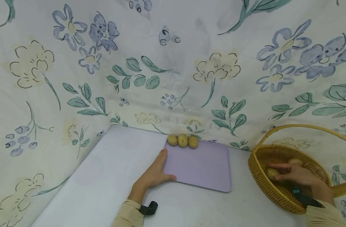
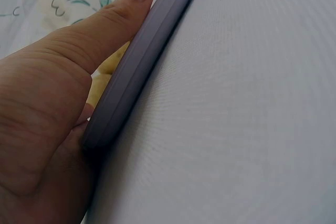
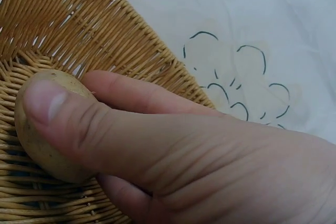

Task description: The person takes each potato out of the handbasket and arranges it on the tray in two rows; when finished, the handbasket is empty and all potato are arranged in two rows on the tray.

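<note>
Three yellow-brown potatoes (image 1: 182,140) stand in a touching row at the 11 o'clock edge of a flat, rectangular lilac tray (image 1: 202,164). At its 3 o'clock, inside a handled golden wicker basket (image 1: 260,183), the right hand (image 1: 299,176) grips an oval potato (image 1: 271,174) toward 9 o'clock; another potato (image 1: 295,162) lies near 12.

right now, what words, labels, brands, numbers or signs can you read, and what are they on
No text can be read in any view.
Floral cloth: faint letter-like marks low down, behind the tray, too faint to read.
Tray, potatoes, basket and black wristband on the left wrist: no lettering that I can make out.
</note>
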### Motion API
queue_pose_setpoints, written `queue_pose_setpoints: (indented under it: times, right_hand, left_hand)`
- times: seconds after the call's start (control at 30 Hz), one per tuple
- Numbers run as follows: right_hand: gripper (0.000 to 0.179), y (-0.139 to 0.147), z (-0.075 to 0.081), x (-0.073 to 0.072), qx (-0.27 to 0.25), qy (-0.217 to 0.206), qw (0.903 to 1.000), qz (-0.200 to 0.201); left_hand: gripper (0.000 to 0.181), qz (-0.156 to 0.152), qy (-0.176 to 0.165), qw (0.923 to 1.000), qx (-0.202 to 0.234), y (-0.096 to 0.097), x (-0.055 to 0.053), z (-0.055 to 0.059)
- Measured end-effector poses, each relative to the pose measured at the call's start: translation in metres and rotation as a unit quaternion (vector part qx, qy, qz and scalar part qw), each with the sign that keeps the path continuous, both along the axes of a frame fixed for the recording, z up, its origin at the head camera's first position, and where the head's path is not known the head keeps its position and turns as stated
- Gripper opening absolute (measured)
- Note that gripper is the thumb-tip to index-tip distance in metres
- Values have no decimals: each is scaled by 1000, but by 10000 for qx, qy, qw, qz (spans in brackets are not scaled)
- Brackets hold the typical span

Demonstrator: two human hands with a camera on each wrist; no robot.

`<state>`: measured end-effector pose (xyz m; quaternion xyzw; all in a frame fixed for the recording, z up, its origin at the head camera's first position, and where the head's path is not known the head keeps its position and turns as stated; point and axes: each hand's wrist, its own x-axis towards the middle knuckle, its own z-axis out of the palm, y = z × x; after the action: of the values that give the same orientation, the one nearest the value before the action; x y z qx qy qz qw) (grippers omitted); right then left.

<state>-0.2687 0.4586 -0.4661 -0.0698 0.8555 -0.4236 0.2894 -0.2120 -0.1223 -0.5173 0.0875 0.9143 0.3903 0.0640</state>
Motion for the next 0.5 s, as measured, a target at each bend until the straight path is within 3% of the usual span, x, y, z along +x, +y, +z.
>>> queue_pose_setpoints:
  times: [0.5]
  right_hand:
    - [62, -1, 2, 3, 562, 252, 9981, -73]
  left_hand:
    - [129, -34, 69, 10000, 17, -1, 0, -2]
